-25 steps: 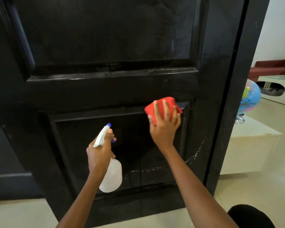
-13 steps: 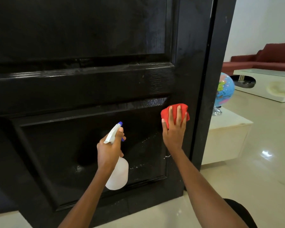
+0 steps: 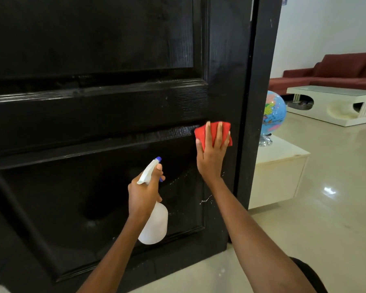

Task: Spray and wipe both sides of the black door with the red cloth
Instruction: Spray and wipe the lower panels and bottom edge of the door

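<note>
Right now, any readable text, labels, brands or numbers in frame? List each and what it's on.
None readable.
Globe: map print, too small and blurred to read.
Spray bottle: plain white, no label visible.
Red cloth and black door: no markings.
Small object at the top edge of the wall: cut off, unreadable.

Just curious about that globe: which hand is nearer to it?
Right. The right hand presses the red cloth near the door's edge, beside the globe; the left hand grips the spray bottle farther left.
</note>
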Available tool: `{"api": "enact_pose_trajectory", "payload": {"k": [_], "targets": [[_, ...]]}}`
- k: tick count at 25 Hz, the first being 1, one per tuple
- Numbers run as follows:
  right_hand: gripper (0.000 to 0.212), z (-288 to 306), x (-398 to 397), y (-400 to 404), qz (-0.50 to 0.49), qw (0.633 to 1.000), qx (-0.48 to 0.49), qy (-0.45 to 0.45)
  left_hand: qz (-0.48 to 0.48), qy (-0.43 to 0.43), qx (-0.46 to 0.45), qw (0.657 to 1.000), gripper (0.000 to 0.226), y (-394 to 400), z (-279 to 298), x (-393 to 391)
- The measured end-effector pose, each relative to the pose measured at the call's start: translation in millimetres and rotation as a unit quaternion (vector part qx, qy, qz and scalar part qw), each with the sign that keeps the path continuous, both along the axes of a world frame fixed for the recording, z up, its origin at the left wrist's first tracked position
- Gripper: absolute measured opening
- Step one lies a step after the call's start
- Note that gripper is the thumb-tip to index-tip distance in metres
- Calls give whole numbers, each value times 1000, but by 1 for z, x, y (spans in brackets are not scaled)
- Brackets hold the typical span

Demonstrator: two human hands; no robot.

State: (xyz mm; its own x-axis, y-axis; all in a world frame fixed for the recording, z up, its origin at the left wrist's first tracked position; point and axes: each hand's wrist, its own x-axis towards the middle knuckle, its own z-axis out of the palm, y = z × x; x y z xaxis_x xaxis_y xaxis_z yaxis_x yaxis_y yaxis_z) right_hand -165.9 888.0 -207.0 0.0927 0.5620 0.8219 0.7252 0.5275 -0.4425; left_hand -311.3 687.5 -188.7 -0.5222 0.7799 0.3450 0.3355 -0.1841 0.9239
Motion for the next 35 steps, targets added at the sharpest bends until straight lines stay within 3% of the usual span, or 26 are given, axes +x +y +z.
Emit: {"api": "enact_pose_trajectory", "payload": {"k": [4,8,11,14,17,21,24,27,32,35], "targets": [[63,50,8,12,-9,996,52,77,-25,-10,4,1000,45,28,15,25],[66,-20,9,2,18,987,-27,155,-36,-23,-19,999,43,50,30,42],[63,-71,14,-14,51,947,-118,293,-35,-28,-21,999,42,55,30,46],[63,-59,9,-20,46,911,-163,375,-36,-23,-17,999,44,52,34,51],[61,19,2,-15,70,921,-123,364,-41,-22,1,999,42,50,48,53],[59,130,12,11,45,964,-12,262,-47,-16,33,998,42,54,76,56],[58,141,29,24,41,979,60,188,-60,-11,42,997,40,61,89,62],[58,79,35,23,38,967,11,251,-67,1,34,997,39,63,88,67],[63,-90,14,-6,56,940,-119,314,-48,17,4,999,44,58,45,60],[85,-170,14,-22,71,884,-224,404,-34,13,-12,999,42,49,3,50]]}}
